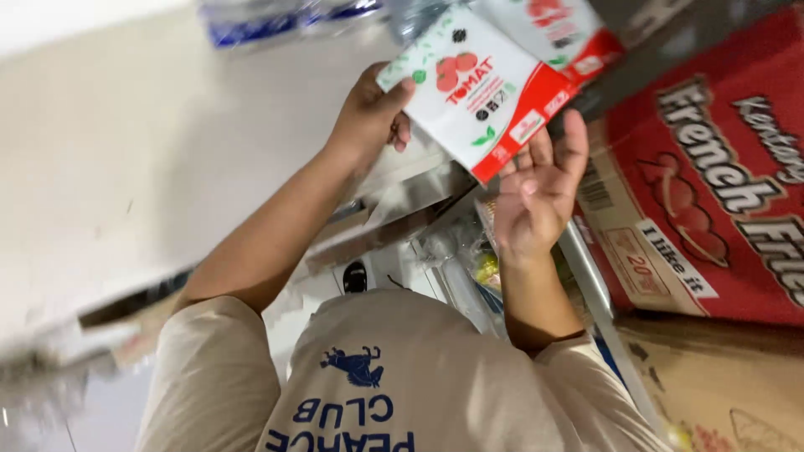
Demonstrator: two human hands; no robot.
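White-and-red flat plastic pouch with a tomato picture (481, 92) sits raised between both hands. Left hand (373, 109) pinches its corner, thumb on the printed face, fingers behind. Right hand (536, 188) is spread open, fingertips touching the pouch's red lower edge. Red printed cardboard carton (712, 184) stands just beside.

A red carton (712, 176) stands beside a brown cardboard box (720, 393).

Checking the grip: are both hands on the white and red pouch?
Yes, the left hand grips the pouch's corner and the right hand supports its lower edge.
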